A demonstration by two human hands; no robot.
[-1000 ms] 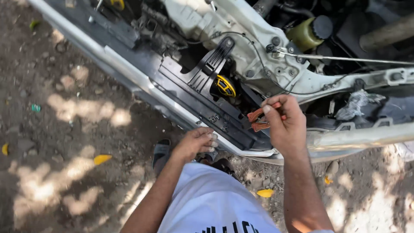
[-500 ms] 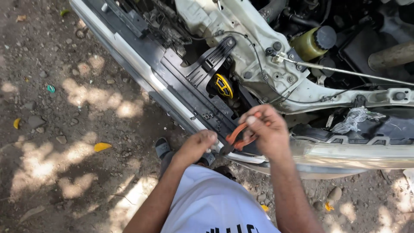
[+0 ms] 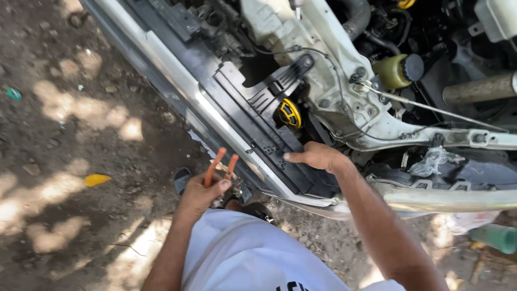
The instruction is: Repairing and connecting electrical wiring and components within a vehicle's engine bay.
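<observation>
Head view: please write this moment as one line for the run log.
left hand: holds orange-handled pliers | right hand: on black front panel | yellow cap behind it

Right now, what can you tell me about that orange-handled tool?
The pliers show two thin orange handles, likely rubber-coated, spread apart in a V and pointing up and away. The left hand grips them at the lower end, so the metal jaws stay hidden. They hang over the dirt ground, just in front of the car's bumper, touching nothing else.

Bare dirt ground [image 3: 81,215] under dappled sunlight

A yellow fallen leaf [image 3: 97,179] lies on the packed brown earth, a small teal scrap [image 3: 13,94] well apart at the left edge, small pebbles scattered between.
</observation>
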